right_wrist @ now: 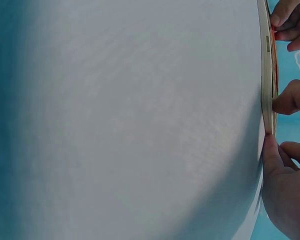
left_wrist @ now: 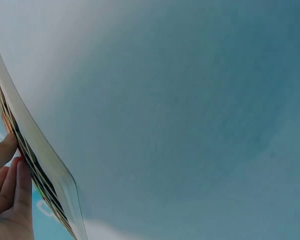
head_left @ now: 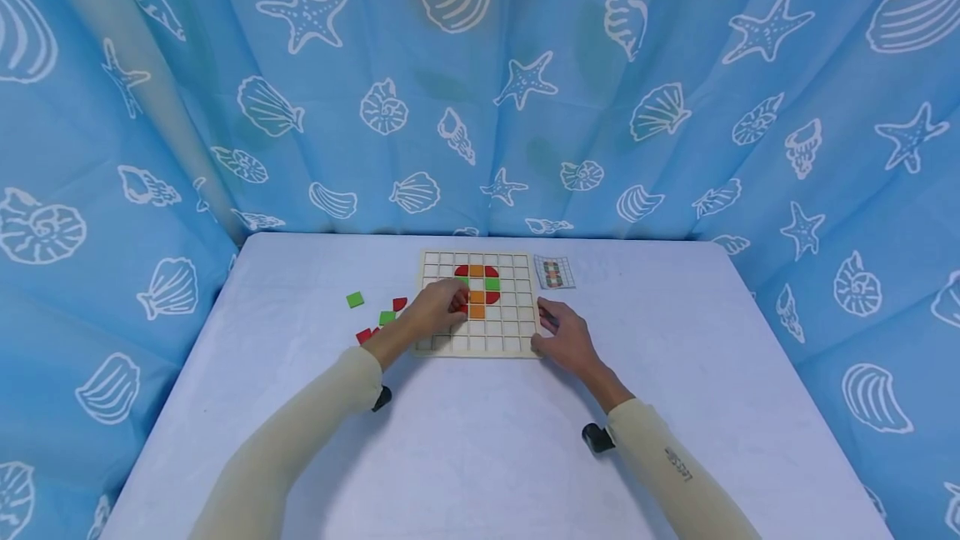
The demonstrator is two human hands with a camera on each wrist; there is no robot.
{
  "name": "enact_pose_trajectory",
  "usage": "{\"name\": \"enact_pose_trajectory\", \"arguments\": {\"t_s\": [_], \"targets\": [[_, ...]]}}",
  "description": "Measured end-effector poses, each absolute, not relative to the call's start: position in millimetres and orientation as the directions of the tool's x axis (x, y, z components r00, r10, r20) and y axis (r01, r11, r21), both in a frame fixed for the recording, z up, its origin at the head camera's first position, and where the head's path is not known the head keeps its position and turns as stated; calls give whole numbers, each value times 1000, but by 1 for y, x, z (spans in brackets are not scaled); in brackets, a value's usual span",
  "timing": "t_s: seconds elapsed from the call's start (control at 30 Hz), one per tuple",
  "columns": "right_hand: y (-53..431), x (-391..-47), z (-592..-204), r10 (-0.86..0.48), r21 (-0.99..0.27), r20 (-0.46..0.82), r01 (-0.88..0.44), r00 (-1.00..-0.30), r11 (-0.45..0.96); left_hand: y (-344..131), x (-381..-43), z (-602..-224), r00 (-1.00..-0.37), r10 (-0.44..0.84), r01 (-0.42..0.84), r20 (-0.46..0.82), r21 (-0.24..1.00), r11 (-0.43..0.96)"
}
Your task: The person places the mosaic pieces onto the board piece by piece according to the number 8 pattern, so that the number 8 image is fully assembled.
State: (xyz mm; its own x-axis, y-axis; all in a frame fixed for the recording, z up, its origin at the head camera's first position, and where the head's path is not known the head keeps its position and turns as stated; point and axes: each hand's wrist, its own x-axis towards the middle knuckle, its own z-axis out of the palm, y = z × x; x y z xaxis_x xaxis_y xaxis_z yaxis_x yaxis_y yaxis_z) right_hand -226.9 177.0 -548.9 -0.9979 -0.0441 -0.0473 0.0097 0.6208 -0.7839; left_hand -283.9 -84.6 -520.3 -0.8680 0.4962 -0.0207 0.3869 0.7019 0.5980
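Note:
A pale grid board (head_left: 510, 346) lies on the table with red, orange and green tiles set in its upper middle. My left hand (head_left: 435, 309) reaches over the board's left half. Its thumb and fingers pinch a red tile close to the orange tile (head_left: 477, 312), and the hand covers part of the pattern. At the board's right edge my right hand (head_left: 566, 338) holds the rim, thumb near the lower corner. In the right wrist view, fingers (right_wrist: 272, 157) touch the board's side (right_wrist: 266, 95). The left wrist view catches the board's edge (left_wrist: 55, 165) beside the left fingertips.
Loose tiles lie left of the board: a green square (head_left: 355, 299), another green tile (head_left: 387, 317), a red rounded tile (head_left: 400, 304) and a red tile (head_left: 363, 336). A small pattern card (head_left: 555, 272) sits by the upper right corner. A blue shell-print curtain (head_left: 480, 107) hangs behind the white table (head_left: 480, 457).

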Motion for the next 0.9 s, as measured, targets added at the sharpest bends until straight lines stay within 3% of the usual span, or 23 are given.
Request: {"name": "enact_pose_trajectory", "arguments": {"t_s": [0.5, 0.9], "targets": [[176, -228, -551, -44, -778, -40, 4, -998, 629, -109, -289, -504, -865, 501, 401, -1, 599, 693], [176, -227, -551, -38, -778, -54, 18, -998, 628, -185, -297, -504, -965, 230, 135, -122, 522, 842]]}}
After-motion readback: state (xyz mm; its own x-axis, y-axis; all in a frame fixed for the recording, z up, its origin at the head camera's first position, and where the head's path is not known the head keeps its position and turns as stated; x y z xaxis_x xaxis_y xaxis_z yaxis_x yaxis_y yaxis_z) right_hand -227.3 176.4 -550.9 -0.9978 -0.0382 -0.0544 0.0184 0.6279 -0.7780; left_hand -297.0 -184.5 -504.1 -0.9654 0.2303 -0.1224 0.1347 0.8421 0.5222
